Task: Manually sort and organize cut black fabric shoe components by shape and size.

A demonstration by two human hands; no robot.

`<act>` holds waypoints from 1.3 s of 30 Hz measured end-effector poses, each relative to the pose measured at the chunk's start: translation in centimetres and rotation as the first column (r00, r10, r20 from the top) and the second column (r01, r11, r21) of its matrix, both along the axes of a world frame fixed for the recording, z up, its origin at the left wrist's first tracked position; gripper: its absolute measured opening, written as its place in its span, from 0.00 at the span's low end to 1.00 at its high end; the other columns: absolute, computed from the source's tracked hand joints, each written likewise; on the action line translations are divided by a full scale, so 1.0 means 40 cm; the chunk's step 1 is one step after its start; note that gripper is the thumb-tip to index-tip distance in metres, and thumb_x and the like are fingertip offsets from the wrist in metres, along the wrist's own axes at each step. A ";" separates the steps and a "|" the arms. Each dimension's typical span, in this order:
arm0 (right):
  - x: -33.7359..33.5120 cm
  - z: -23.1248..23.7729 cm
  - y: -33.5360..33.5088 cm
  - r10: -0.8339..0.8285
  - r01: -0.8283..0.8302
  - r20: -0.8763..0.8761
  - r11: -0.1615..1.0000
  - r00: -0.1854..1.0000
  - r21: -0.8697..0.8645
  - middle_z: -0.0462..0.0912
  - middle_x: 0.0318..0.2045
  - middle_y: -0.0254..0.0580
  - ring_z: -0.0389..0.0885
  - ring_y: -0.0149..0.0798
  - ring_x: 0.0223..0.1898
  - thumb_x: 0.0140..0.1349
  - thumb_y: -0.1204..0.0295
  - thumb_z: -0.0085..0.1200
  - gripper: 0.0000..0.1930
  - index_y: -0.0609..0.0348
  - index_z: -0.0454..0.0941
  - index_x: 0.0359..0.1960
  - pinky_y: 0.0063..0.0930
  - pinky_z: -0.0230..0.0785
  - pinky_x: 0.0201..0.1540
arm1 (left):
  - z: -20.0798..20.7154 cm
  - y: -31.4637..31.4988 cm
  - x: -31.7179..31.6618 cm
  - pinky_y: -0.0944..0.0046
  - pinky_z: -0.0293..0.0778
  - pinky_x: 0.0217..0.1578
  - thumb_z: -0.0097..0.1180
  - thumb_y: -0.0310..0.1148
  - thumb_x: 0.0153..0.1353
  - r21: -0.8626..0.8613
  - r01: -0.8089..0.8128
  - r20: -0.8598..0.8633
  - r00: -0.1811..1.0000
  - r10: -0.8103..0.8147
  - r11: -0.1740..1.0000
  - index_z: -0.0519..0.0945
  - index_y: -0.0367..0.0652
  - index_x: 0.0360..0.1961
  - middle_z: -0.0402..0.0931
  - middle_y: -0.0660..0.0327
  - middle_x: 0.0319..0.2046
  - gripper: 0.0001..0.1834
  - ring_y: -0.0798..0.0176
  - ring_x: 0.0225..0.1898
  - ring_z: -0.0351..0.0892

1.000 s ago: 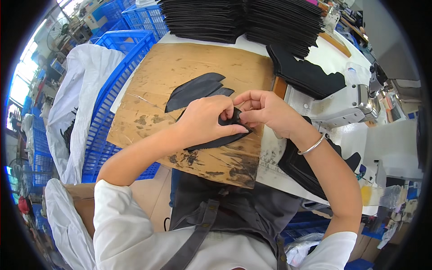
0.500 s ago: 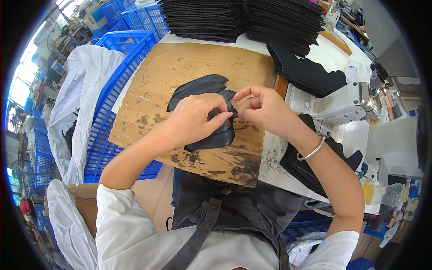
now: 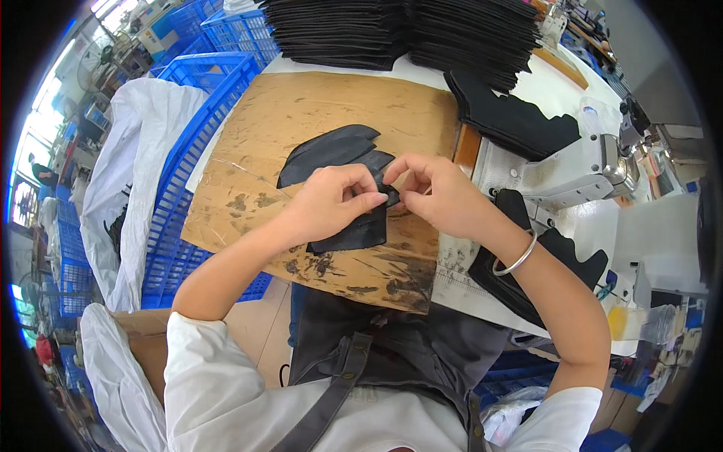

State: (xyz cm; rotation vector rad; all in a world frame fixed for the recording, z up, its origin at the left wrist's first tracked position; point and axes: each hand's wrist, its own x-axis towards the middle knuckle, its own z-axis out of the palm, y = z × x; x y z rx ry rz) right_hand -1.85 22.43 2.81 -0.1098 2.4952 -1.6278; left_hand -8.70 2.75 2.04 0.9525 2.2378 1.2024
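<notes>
Several black leather-like cut pieces (image 3: pixel 331 154) lie fanned out on a stained brown cardboard sheet (image 3: pixel 248 188). My left hand (image 3: pixel 335 200) pinches the edge of one black piece (image 3: pixel 361 232) between thumb and forefinger, above the cardboard. Close beside it, my right hand (image 3: pixel 437 192) has its thumb and fingertips closed on the same small dark edge. The fingers hide part of the piece, and how it is folded there cannot be made out. A metal bangle sits on my right wrist.
Tall stacks of black pieces (image 3: pixel 467 38) stand at the back. More black pieces (image 3: pixel 520 120) lie right of the cardboard, near a white sewing machine (image 3: pixel 580 173). A blue plastic crate (image 3: pixel 169 218) and white sacking (image 3: pixel 132 143) flank the left side.
My right hand has moved slightly left and its fingers have closed onto the black piece beside the left hand. The left hand has barely moved.
</notes>
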 end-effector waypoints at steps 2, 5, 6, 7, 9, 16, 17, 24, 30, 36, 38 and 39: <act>0.001 -0.010 0.001 0.021 -0.019 -0.021 0.996 1.000 0.081 0.81 0.24 0.38 0.79 0.30 0.27 0.51 0.82 0.50 0.14 0.60 0.77 0.41 0.24 0.70 0.35 | -0.020 -0.021 -0.013 0.74 0.60 0.20 0.59 0.35 0.61 0.009 -0.037 -0.027 0.999 0.037 0.999 0.76 0.40 0.27 0.70 0.71 0.19 0.11 0.80 0.20 0.63; 0.009 -0.018 -0.001 0.105 0.015 -0.220 0.877 0.970 0.480 0.81 0.24 0.45 0.80 0.40 0.27 0.48 0.82 0.48 0.16 0.60 0.80 0.40 0.30 0.72 0.36 | 0.006 -0.074 -0.036 0.74 0.62 0.20 0.58 0.37 0.62 -0.001 -0.159 0.030 0.987 0.159 0.987 0.77 0.41 0.28 0.72 0.69 0.20 0.11 0.78 0.20 0.66; 0.009 -0.020 0.001 0.099 0.026 -0.225 0.869 0.969 0.495 0.81 0.26 0.47 0.80 0.44 0.29 0.48 0.81 0.48 0.16 0.60 0.81 0.40 0.33 0.73 0.38 | 0.016 -0.096 -0.049 0.73 0.65 0.20 0.57 0.39 0.61 -0.028 -0.243 0.111 0.963 0.245 0.970 0.77 0.40 0.29 0.74 0.67 0.20 0.12 0.76 0.20 0.69; 0.008 -0.020 -0.002 0.102 0.032 -0.233 0.861 0.967 0.507 0.81 0.27 0.49 0.80 0.48 0.31 0.47 0.81 0.48 0.16 0.60 0.81 0.39 0.36 0.73 0.39 | 0.022 -0.130 -0.060 0.74 0.64 0.19 0.57 0.39 0.62 0.014 -0.271 0.182 0.947 0.264 0.963 0.77 0.42 0.29 0.74 0.67 0.20 0.11 0.76 0.20 0.70; 0.007 -0.024 -0.004 0.098 0.046 -0.240 0.847 0.966 0.530 0.81 0.28 0.49 0.80 0.49 0.32 0.47 0.80 0.48 0.16 0.60 0.81 0.39 0.37 0.73 0.39 | 0.027 -0.191 -0.080 0.76 0.63 0.18 0.56 0.39 0.62 0.100 -0.351 0.284 0.907 0.311 0.931 0.77 0.43 0.30 0.75 0.67 0.22 0.11 0.75 0.20 0.71; 0.009 -0.022 -0.022 0.166 0.083 -0.315 0.758 0.934 0.646 0.82 0.29 0.48 0.81 0.48 0.34 0.47 0.80 0.49 0.15 0.57 0.82 0.38 0.39 0.73 0.39 | 0.064 -0.445 -0.134 0.72 0.70 0.23 0.52 0.37 0.63 0.589 -0.600 0.502 0.797 0.336 0.542 0.77 0.40 0.38 0.80 0.62 0.31 0.11 0.69 0.28 0.78; 0.011 -0.019 -0.024 0.169 0.081 -0.317 0.759 0.933 0.646 0.82 0.29 0.48 0.81 0.48 0.34 0.47 0.80 0.49 0.15 0.57 0.82 0.38 0.39 0.73 0.39 | 0.068 -0.471 -0.133 0.69 0.73 0.29 0.51 0.37 0.64 0.677 -0.597 0.464 0.800 0.381 0.430 0.77 0.37 0.43 0.80 0.59 0.38 0.14 0.65 0.34 0.80; 0.022 -0.017 -0.032 0.218 0.178 -0.489 0.746 0.845 0.642 0.78 0.22 0.45 0.80 0.44 0.29 0.51 0.75 0.57 0.08 0.59 0.78 0.34 0.37 0.71 0.33 | 0.138 -0.349 -0.033 0.76 0.62 0.36 0.56 0.38 0.60 0.417 -0.400 0.187 0.917 0.353 0.816 0.77 0.43 0.33 0.72 0.72 0.30 0.09 0.78 0.34 0.69; 0.056 0.029 -0.058 0.024 0.212 -0.484 0.879 0.875 0.427 0.77 0.25 0.44 0.78 0.51 0.29 0.55 0.72 0.54 0.07 0.59 0.71 0.32 0.39 0.69 0.30 | 0.083 -0.128 0.031 0.69 0.78 0.31 0.57 0.37 0.63 0.368 -0.272 0.451 0.888 0.086 0.889 0.76 0.39 0.34 0.74 0.63 0.28 0.11 0.71 0.28 0.77; 0.077 0.072 -0.066 -0.137 0.128 -0.090 0.987 0.987 -0.096 0.77 0.17 0.45 0.78 0.33 0.19 0.62 0.60 0.54 0.20 0.71 0.76 0.27 0.28 0.68 0.24 | 0.054 -0.047 0.069 0.71 0.75 0.30 0.57 0.34 0.62 0.318 -0.122 0.439 0.898 -0.032 0.940 0.75 0.39 0.33 0.75 0.64 0.28 0.09 0.71 0.28 0.76; 0.076 0.098 -0.062 -0.066 0.092 0.230 0.991 0.971 -0.102 0.77 0.16 0.43 0.79 0.32 0.21 0.59 0.56 0.57 0.23 0.72 0.77 0.28 0.25 0.70 0.26 | 0.049 -0.025 0.101 0.71 0.73 0.29 0.59 0.31 0.60 0.220 0.096 -0.206 0.977 -0.050 0.971 0.75 0.38 0.34 0.76 0.61 0.28 0.08 0.70 0.27 0.76; 0.076 0.101 -0.055 -0.052 0.081 0.266 0.992 0.962 -0.099 0.78 0.18 0.43 0.81 0.32 0.22 0.57 0.55 0.60 0.24 0.72 0.77 0.28 0.24 0.73 0.29 | 0.033 -0.019 0.108 0.70 0.72 0.27 0.60 0.29 0.58 0.212 0.081 -0.227 0.973 -0.032 0.974 0.75 0.37 0.34 0.76 0.59 0.28 0.08 0.69 0.25 0.75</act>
